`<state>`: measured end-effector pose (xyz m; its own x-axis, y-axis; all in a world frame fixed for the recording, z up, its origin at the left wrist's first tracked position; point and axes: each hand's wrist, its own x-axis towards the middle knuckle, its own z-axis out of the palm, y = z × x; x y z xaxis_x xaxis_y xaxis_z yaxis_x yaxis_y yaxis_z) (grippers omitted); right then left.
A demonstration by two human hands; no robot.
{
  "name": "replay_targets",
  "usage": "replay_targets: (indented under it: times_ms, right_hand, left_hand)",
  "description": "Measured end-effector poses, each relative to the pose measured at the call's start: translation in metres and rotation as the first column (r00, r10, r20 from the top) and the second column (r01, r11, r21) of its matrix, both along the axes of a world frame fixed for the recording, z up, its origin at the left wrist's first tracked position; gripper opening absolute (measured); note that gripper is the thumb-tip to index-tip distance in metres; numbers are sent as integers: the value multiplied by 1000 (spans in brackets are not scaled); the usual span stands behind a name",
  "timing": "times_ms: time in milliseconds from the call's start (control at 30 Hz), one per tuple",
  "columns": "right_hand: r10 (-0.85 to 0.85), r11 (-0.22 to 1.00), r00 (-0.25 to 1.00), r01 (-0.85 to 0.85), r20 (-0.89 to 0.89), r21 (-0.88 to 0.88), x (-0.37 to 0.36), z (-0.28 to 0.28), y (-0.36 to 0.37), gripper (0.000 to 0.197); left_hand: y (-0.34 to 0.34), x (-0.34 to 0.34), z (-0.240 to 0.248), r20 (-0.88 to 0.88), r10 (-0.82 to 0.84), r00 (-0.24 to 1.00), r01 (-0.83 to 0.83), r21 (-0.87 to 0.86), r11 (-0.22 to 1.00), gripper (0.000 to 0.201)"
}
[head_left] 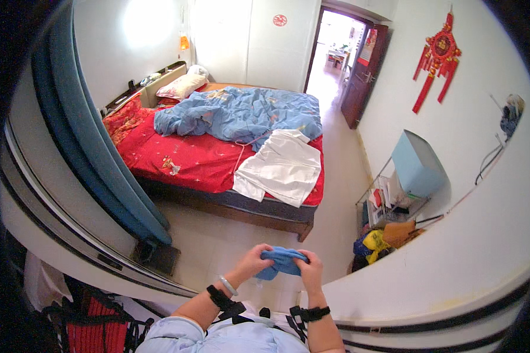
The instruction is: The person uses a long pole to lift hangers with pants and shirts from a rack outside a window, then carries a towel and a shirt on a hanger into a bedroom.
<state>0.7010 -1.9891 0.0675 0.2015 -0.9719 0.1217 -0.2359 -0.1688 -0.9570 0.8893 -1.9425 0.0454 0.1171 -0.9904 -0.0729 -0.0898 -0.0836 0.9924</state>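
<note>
A folded blue cloth [282, 259] is stretched between my two hands in front of my body. My left hand [253, 262] pinches its left end, and my right hand [310, 267] grips its right end. One part of the cloth hangs below the left fingers. Ahead stands a bed with a red sheet [188, 162]. On its near right corner lies a white garment [282, 167], spread out, with a pink hanger [241, 150] beside it. A rumpled blue quilt [241, 115] covers the far half of the bed.
Blue curtains [94, 135] hang at the left. Against the right wall stands a wire rack [383, 203] with a light blue bin [418, 165] on top and bags [377, 244] below. A dark red door [362, 76] stands open at the back. A red folded frame [97, 320] is at lower left.
</note>
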Motion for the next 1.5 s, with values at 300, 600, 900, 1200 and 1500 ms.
replay_targets:
  times_ms: [300,600,900,1200,1500]
  right_hand:
    - [-224,963,970,206,-91,-173,-9,10,-64,19]
    - [-169,945,937,65,-307,-321,79,7,-172,30]
    - [259,963,966,-260,14,74,156,-10,-242,56]
    - [19,954,981,-75,191,289,126,-25,-351,27]
    - [-91,928,969,-1,229,373,115,-7,-430,24]
  left_hand:
    - [-103,-6,-4,210,-398,893,394,62,917,40]
    - [-212,82,29,572,18,820,-16,-9,1000,36]
    - [-289,116,2,-61,-170,984,171,11,985,43]
    - [-368,164,-40,-261,84,962,-24,226,974,25]
    - [-451,317,-226,394,444,805,-569,300,765,31]
